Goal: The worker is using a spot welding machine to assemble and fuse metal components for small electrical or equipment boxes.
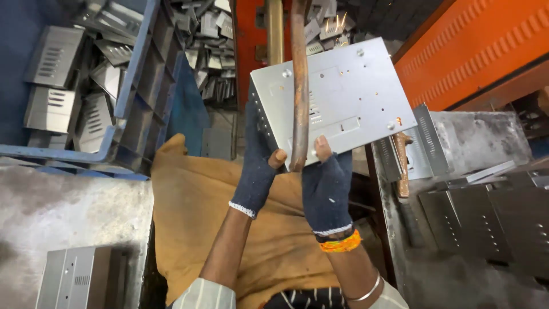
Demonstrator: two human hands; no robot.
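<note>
Both gloved hands, left hand [255, 166] and right hand [327, 186], pinched the perforated sheet-metal panel [337, 94] with fingers pressed on its lower edge, behind a rusty vertical rod [299, 86]; its sharp edges could likely cut exposed fingertips if it slipped.

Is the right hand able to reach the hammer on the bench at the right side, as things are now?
Probably yes, but not freely: the right hand holds the metal panel together with the left hand. The hammer lies close by, nothing between.
</note>
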